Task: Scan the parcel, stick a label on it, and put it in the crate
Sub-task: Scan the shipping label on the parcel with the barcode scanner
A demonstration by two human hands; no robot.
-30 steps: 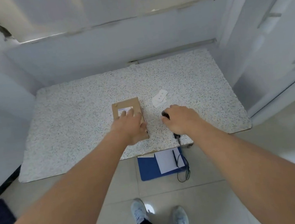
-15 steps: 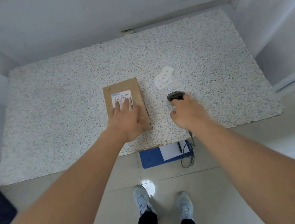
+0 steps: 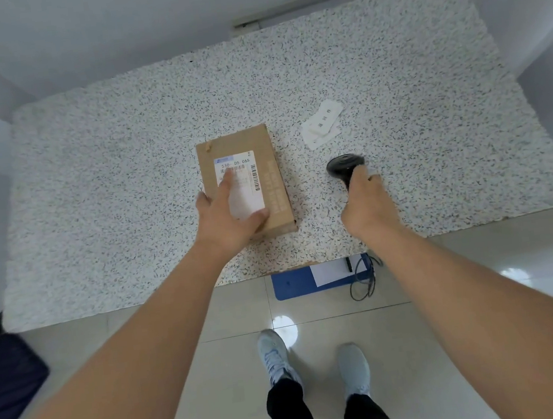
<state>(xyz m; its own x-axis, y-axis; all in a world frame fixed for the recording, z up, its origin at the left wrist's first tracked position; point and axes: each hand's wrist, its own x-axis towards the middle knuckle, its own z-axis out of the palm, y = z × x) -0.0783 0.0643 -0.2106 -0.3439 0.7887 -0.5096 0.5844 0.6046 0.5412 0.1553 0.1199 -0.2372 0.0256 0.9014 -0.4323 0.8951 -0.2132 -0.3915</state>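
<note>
**Op:** Head view has what I need. I see the cardboard parcel [image 3: 244, 182] lying flat on the speckled countertop [image 3: 108, 166], its long axis running away from the body, tilted a little. My left hand [image 3: 230, 211] rests on the near half of it, fingers spread and flat — the index fingertip reaches up onto the printed shipping label [image 3: 239, 182], covering part of the top barcode.

**Second:** And the scanner?

**Op:** Barcode scanner [image 3: 346, 165] is in my right hand [image 3: 368, 209], fingers wrapped tight round the handle, head up and pointing away from me. It sits to the right of the parcel, apart from it, with bare counter between them.

**Second:** So what does the scan turn on?

**Op:** Direction. The label lies to the left of the scanner head, roughly level with it, so I judge the right wrist has to swing the head leftward and tip it down at the label. The side barcode along the label's right edge is uncovered and nearest the scanner — that is the likelier target unless I draw the left fingers back.

**Second:** Stickers, crate?

**Op:** Small white labels [image 3: 322, 123] lie beyond the scanner, nearer my right hand. No crate that I can identify; a blue clipboard [image 3: 297, 284] lies on the floor by the counter edge, the scanner's cable [image 3: 366, 281] looping beside it
</note>
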